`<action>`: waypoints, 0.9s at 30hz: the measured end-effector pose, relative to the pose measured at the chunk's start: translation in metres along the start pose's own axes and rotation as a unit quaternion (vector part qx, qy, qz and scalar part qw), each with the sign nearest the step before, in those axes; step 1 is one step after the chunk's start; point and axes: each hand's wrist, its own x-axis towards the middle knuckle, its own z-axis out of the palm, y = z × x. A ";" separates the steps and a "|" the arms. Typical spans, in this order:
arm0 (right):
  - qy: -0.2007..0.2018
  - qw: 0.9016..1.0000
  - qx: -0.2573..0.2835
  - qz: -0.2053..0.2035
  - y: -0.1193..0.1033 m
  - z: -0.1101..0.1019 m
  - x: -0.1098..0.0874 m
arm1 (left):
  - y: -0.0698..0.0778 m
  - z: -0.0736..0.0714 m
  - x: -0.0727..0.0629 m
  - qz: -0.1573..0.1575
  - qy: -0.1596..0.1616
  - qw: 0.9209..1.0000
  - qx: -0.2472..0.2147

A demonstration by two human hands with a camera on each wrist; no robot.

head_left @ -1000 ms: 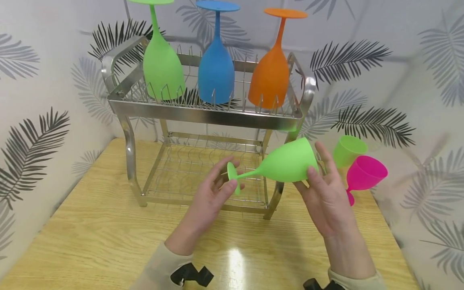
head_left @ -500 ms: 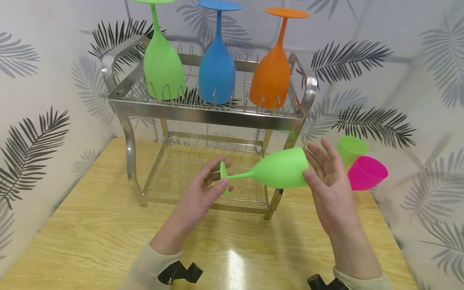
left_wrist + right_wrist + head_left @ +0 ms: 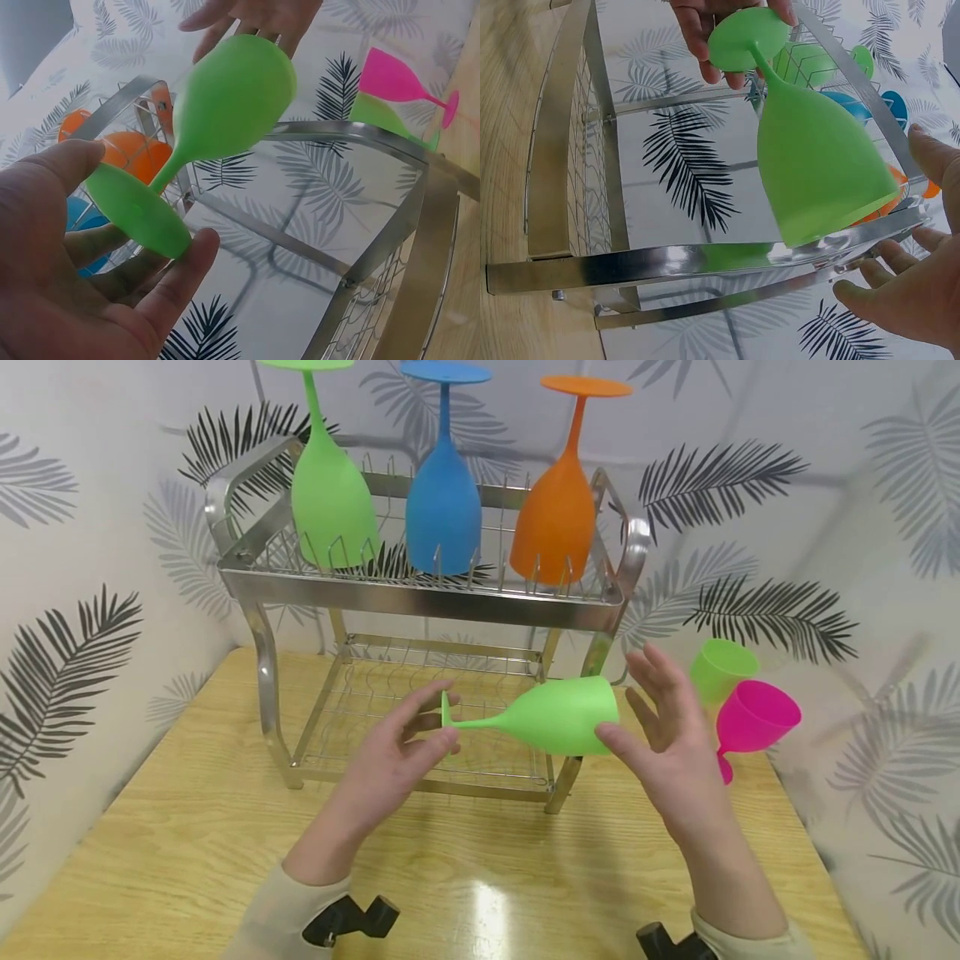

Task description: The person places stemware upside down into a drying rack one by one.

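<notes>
A light green plastic goblet lies sideways in the air before the lower tier of the rack, its bowl toward the right. My left hand grips its round foot at the edge between thumb and fingers. By the rim of the bowl my right hand is spread, thumb and fingers apart. In the right wrist view a gap shows between those fingers and the goblet. On the rack's upper tier a green goblet, a blue goblet and an orange goblet stand upside down.
A two-tier metal dish rack with wire slots stands on the wooden table. At the right, near the patterned wall covering, are a pink goblet and another green goblet, both rim up.
My left hand has moved left and carried the green goblet with it, tipping the bowl closer to level. The right hand's fingers have come away from the bowl's rim.
</notes>
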 end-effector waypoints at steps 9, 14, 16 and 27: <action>-0.025 0.991 -0.134 -0.012 -0.001 0.007 0.000 | 0.004 -0.009 -0.003 0.002 -0.006 0.999 0.048; -0.036 0.983 -0.173 -0.041 -0.001 0.014 0.001 | 0.005 -0.013 -0.004 -0.005 -0.011 0.997 0.077; -0.039 0.979 -0.193 -0.053 -0.001 0.017 0.002 | 0.006 -0.016 -0.005 -0.010 -0.013 0.996 0.088; -0.092 0.953 -0.263 -0.115 -0.001 0.039 0.009 | 0.012 -0.026 -0.009 -0.039 -0.015 0.989 0.140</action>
